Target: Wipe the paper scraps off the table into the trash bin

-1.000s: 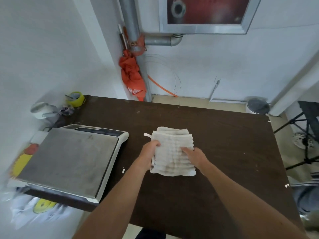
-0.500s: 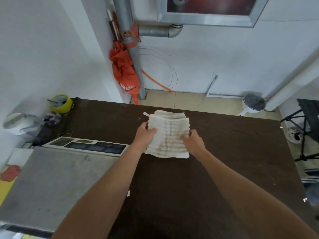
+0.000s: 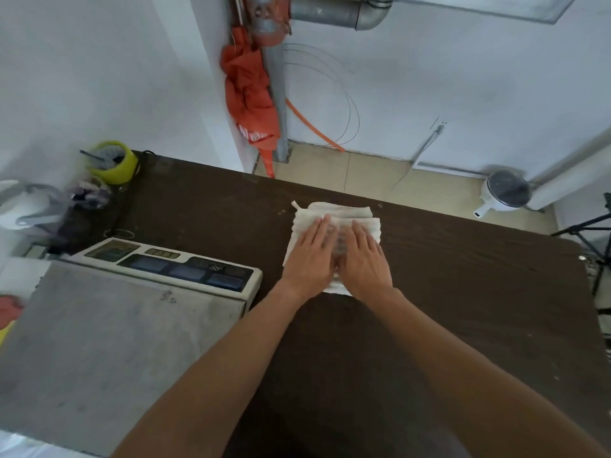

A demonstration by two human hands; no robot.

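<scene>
No longer pinching the cloth (image 3: 337, 213), left hand (image 3: 309, 257) and right hand (image 3: 365, 261) lie flat on it, blurred, hiding its middle.

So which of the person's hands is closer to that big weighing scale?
Left. The left hand presses flat on the cloth, just right of the scale; the right hand lies beside it, farther from the scale.

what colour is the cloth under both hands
Off-white, with a ribbed, faintly grey-striped texture; the cloth shows best in the head view, flat on the dark brown table.
</scene>
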